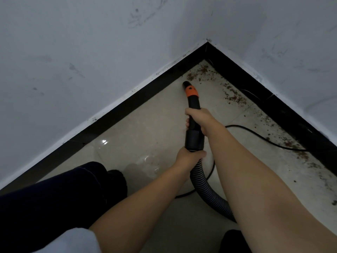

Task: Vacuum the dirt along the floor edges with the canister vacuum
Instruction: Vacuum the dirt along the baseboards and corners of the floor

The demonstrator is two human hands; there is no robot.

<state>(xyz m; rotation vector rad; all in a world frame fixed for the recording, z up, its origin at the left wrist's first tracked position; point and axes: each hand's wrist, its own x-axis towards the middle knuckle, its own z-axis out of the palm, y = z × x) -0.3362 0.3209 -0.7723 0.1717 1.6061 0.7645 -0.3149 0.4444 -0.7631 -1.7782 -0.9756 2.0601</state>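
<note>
Left hand (189,155) gripping hose (204,183), right hand (199,119) wrapping wand (193,114) — nozzle (187,84) near dirt (235,97)

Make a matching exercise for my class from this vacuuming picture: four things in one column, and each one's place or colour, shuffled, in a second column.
1. left hand
2. right hand
3. nozzle collar
4. dirt

A. orange
B. scattered along the right-hand baseboard
C. grips the wand where the ribbed hose joins
D. grips the wand nearer the nozzle

Pairs: 1-C, 2-D, 3-A, 4-B
</note>
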